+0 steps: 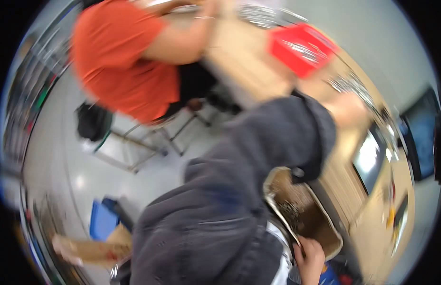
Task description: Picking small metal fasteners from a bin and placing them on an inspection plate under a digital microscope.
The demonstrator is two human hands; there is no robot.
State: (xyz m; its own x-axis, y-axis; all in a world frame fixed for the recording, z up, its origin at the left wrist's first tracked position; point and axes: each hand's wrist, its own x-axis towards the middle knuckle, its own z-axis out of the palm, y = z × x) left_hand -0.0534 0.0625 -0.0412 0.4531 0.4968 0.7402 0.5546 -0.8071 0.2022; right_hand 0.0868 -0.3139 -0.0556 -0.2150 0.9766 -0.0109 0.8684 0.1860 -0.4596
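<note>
My left arm, in a dark grey sleeve, reaches across the view to the worktable. My left hand point(346, 110) is over the tabletop beside a pile of thin shiny metal pieces point(351, 85); motion smears its fingers. Low in the view, my right hand point(310, 260) grips the pale rim of a brown bin point(327, 232). The bin is tilted at the table's edge, with many small dark metal parts point(290, 209) inside it. My left sleeve hides part of the bin's far end.
A red bin point(301, 50) with metal pieces stands farther up the worktable point(244, 57). A person in an orange shirt point(120, 61) sits at the table. A dark flat tablet-like panel point(370, 154), hand tools and a monitor point(420, 135) are at right. Stools and a cardboard box point(94, 251) are left.
</note>
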